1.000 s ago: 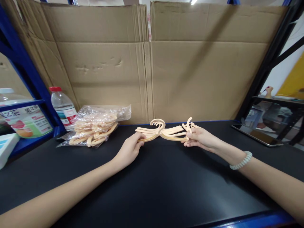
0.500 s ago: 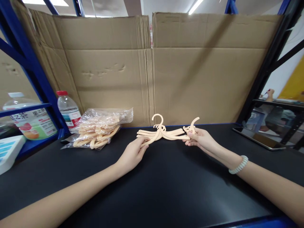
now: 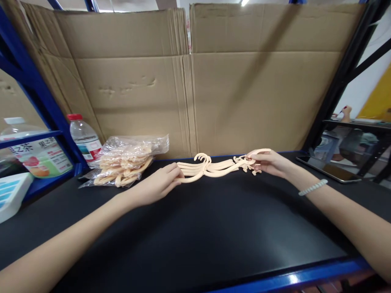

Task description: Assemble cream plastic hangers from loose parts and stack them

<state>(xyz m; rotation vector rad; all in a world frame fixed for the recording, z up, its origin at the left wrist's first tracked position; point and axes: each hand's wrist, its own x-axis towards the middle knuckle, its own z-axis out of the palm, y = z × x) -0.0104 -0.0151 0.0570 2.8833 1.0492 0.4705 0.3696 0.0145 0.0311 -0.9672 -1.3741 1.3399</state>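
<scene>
Head cam view: carton on the blue shelf at left (image 3: pixel 39 156) reads 果之茶. Next to it is a clear plastic water bottle with a red cap (image 3: pixel 83 138), label too small to read. Both hands pinch a bundle of cream plastic hangers with curled hooks (image 3: pixel 210 167) lying on the matte black worktop (image 3: pixel 198 236): left hand (image 3: pixel 157 185) closed on one end, right hand (image 3: pixel 269 162) on the other. Crinkly clear bag of more cream hangers (image 3: pixel 125 160) sits left.

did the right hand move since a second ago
Yes: the right hand has shifted right, away from the cardboard seam, while gripping the hangers.
</scene>
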